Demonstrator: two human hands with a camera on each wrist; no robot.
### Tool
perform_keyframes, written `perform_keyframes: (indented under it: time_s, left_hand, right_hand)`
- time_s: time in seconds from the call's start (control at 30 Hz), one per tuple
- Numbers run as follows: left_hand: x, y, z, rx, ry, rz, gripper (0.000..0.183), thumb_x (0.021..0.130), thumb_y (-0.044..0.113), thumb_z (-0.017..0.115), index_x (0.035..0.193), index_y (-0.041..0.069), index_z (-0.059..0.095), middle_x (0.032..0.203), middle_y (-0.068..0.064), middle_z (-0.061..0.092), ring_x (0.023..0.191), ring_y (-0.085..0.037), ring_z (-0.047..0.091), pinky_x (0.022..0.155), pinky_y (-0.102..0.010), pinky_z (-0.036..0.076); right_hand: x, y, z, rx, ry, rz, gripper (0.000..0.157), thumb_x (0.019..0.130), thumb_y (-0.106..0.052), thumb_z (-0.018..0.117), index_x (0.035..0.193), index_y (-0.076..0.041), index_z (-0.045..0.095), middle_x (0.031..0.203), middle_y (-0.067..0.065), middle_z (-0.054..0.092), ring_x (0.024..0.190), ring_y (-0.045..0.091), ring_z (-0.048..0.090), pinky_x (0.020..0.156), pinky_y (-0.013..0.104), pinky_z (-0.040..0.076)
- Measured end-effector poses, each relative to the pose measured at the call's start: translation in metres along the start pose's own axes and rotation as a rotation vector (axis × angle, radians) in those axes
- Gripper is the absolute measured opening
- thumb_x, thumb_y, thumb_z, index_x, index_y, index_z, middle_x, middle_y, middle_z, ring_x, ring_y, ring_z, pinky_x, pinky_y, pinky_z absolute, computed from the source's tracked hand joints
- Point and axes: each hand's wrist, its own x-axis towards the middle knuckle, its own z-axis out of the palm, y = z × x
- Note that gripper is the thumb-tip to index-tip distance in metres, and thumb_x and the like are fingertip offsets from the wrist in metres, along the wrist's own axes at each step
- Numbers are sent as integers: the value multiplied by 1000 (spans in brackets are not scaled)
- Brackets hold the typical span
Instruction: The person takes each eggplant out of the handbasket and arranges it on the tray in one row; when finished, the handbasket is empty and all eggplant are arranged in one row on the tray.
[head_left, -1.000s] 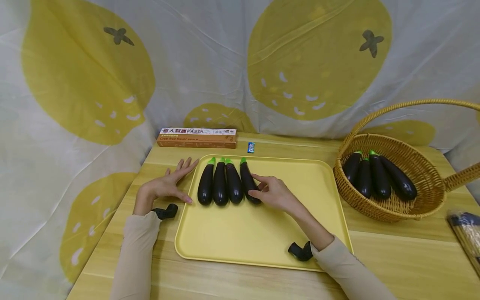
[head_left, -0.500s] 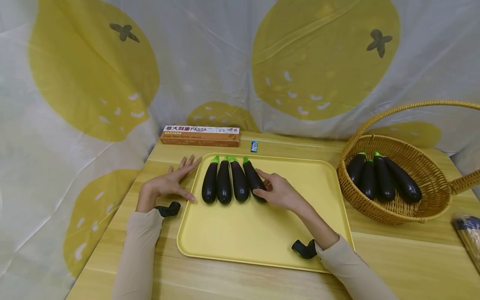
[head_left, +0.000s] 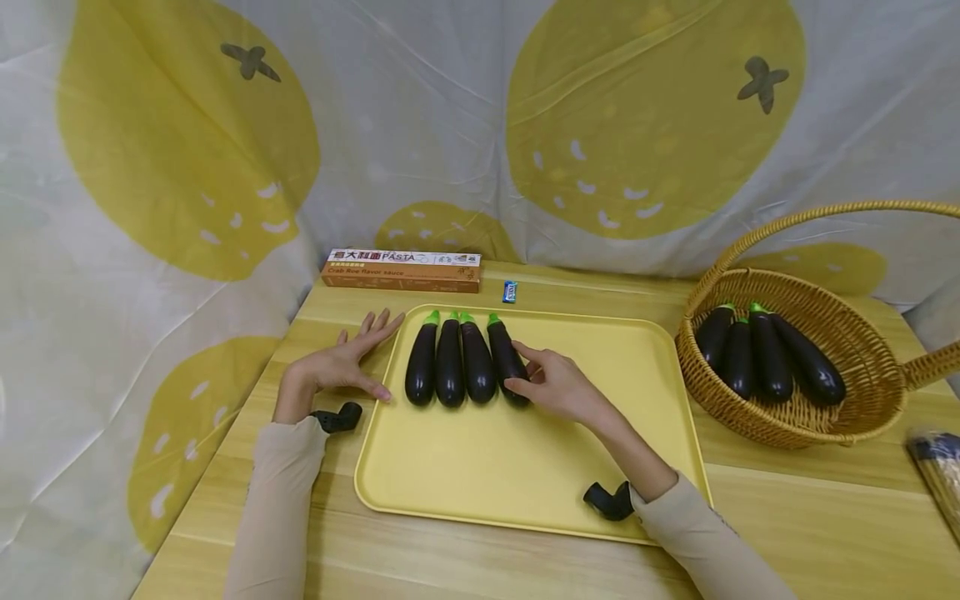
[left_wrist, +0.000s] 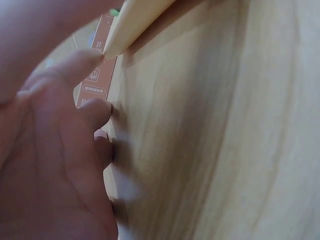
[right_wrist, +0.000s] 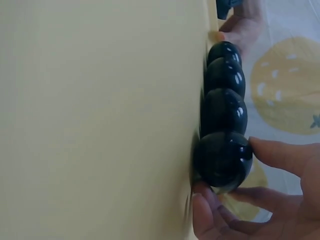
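Third eggplant shifted left, right hand pinching fourth eggplant

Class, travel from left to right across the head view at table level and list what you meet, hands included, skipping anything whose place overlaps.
Left hand, row of four shiny near-black eggplants with green tops, right hand, golden-brown wicker basket, tan-and-dark-blue bundle cut off by the edge.
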Motion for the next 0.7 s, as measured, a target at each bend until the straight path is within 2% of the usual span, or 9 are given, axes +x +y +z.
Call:
perform_keyframes:
  time_s: [0.23,0.5,0.7]
  left_hand:
    - [-1,0,1,14,7,3,130,75,35,93,169,19,4,172,-20,-20,155,-42,-30,116,-74,-23]
    - [-1,4,0,11,-2,-12,130,76,32,93,169,19,3,172,-20,-21,155,-42,-30,117,-74,-22]
    - [-1,3,1,17,1,-16,130,76,33,93,169,19,3,171,-20,-21,155,-42,-30,117,-74,-22]
  right_hand:
    - [0,0,0,0,-4,8,67,101,-31,68,159,-13,41,114,14,67,95,21,66,82,35,55]
    - [1,1,-3,-2,-26,-21,66,102,-30,65,160,-13,40,114,15,68,97,21,68,86,39,56]
    - [-4,3,-11,-6,-41,-32,68,104,-35,61,162,-10,35,121,17,68,108,27,69,93,44,57]
